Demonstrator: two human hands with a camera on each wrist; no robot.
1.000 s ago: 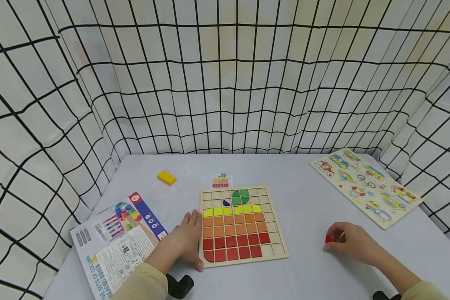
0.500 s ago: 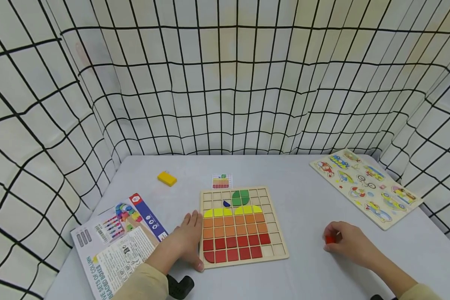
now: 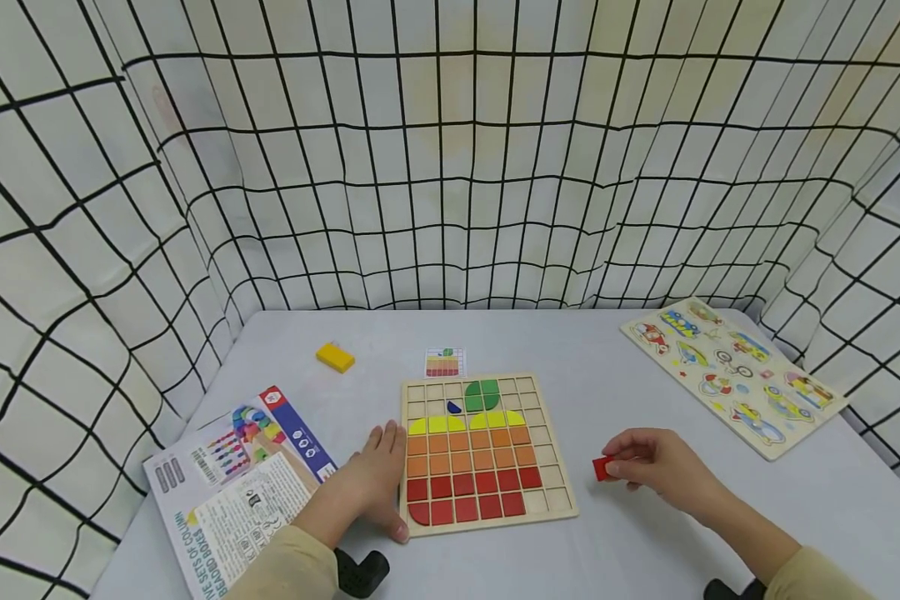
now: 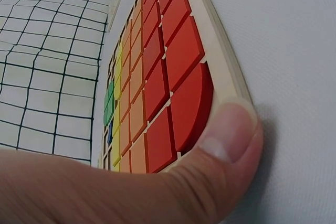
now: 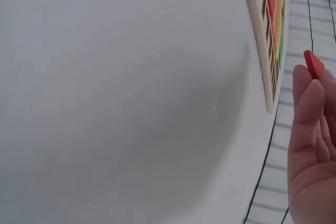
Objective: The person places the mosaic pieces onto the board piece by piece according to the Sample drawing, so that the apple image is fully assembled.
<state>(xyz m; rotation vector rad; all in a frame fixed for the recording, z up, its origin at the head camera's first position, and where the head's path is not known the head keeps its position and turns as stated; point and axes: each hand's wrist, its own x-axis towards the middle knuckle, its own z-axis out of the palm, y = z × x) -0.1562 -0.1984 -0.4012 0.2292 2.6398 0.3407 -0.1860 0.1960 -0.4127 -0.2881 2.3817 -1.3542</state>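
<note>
Wood makes up the square puzzle board (image 3: 486, 450), a pale tray with a grid of shallow cells near the front edge of the desk (image 3: 615, 367). Flat, smooth tiles fill most cells: red rows at the front, orange above, a yellow row, then green pieces and one small blue piece toward the back. The front-left red tile has a rounded corner, plain in the left wrist view. The right column and some back cells stand bare.

The left hand (image 3: 375, 483) lies flat along the board's left edge, fingers straight, thumb (image 4: 226, 145) pressed against the front-left corner of the frame.

The right hand (image 3: 663, 467) is right of the board, above the desk, fingers curled, pinching a small red block (image 3: 602, 468) at the fingertips. The block is just off the board's right edge, near its front-right corner, not touching it. In the right wrist view only a red sliver (image 5: 313, 63) shows above the fingers.

A glossy printed box (image 3: 232, 492) lies at the front-left corner, cut off by the frame. A yellow block (image 3: 334, 357) sits toward the back left; a small pattern card (image 3: 444, 362) lies just behind the board. A second wooden puzzle (image 3: 731, 375) with vehicle pictures rests along the right edge; details are too small to read. A gridded cloth (image 3: 450, 167) walls the desk.
</note>
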